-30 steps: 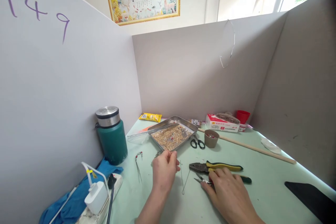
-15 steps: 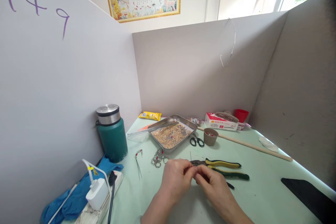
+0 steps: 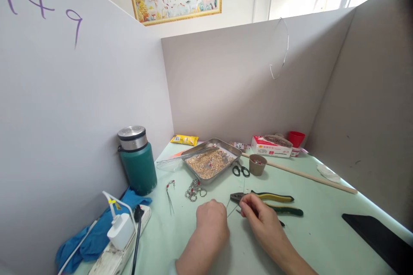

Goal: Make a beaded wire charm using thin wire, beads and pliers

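Observation:
My left hand [image 3: 212,219] is closed in a loose fist, its fingertips turned away from view. My right hand [image 3: 263,219] pinches between thumb and forefinger. Thin metal wires [image 3: 231,212] run between the two hands, and one fine strand rises upright above the right fingers. Just behind the right hand lie pliers [image 3: 284,198] with yellow-green handles, jaws pointing left. Part of another dark-tipped tool shows beneath that hand. Beyond the left hand rests a small heap of chain with red beads [image 3: 194,190]. Farther left is a bunch of wires with red beads [image 3: 170,195].
A metal tray [image 3: 213,179] of golden beads stands behind, beside black scissors [image 3: 241,171] and a brown cup [image 3: 257,166]. A wooden stick [image 3: 309,175] crosses the right side. At left are a green flask [image 3: 138,167] and a power strip [image 3: 111,255].
My hands have moved apart: the left shifted left and down, the right slightly right. Wires now show in the gap. The view has tilted slightly.

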`<state>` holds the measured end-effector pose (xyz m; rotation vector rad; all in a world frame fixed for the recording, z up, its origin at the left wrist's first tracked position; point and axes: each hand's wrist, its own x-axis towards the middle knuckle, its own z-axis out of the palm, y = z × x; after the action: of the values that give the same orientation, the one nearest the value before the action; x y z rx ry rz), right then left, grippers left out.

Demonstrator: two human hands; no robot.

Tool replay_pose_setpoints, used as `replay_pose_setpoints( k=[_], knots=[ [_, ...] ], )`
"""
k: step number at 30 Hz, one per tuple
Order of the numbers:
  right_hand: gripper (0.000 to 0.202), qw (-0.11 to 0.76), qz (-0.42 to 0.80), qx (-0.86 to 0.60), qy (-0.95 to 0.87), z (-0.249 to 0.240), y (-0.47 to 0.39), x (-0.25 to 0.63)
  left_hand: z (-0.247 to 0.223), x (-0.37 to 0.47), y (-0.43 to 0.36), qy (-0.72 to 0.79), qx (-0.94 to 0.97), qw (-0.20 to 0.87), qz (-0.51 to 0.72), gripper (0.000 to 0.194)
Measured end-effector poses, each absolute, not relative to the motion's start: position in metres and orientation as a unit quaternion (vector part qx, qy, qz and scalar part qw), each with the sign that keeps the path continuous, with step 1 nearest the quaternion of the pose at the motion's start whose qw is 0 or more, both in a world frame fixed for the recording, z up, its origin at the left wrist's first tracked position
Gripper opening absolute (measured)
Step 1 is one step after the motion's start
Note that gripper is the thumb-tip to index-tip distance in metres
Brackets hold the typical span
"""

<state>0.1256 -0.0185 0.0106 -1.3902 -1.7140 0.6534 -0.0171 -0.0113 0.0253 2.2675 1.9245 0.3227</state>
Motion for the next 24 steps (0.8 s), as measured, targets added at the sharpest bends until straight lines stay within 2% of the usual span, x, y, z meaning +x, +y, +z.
replay_pose_setpoints(
  k=[6, 9, 12, 15, 17, 20, 24],
  knots=[
    [0.019, 0.414, 0.243, -0.532, -0.697, 0.008, -0.022, 0.124, 0.035, -0.022, -0.017, 0.641, 0.758, 0.081, 0.086, 0.029],
    [0.019, 0.425, 0.255, -0.526, -0.691, 0.008, -0.023, 0.124, 0.041, -0.034, -0.017, 0.671, 0.725, 0.098, 0.118, 0.019],
    [0.020, 0.441, 0.289, -0.518, -0.673, 0.010, -0.024, 0.124, 0.048, -0.040, -0.013, 0.643, 0.685, 0.235, 0.249, 0.013],
    [0.020, 0.468, 0.340, -0.505, -0.641, 0.013, -0.023, 0.126, 0.054, -0.035, -0.006, 0.561, 0.572, 0.462, 0.379, 0.024],
    [0.020, 0.490, 0.376, -0.491, -0.615, 0.014, -0.021, 0.129, 0.056, -0.027, -0.001, 0.495, 0.504, 0.557, 0.437, 0.026],
    [0.020, 0.519, 0.413, -0.469, -0.583, 0.014, -0.017, 0.132, 0.052, -0.016, 0.006, 0.445, 0.437, 0.632, 0.460, 0.013],
    [0.019, 0.530, 0.433, -0.453, -0.571, 0.011, -0.014, 0.133, 0.031, -0.011, 0.012, 0.438, 0.381, 0.672, 0.460, 0.020]
  ],
)
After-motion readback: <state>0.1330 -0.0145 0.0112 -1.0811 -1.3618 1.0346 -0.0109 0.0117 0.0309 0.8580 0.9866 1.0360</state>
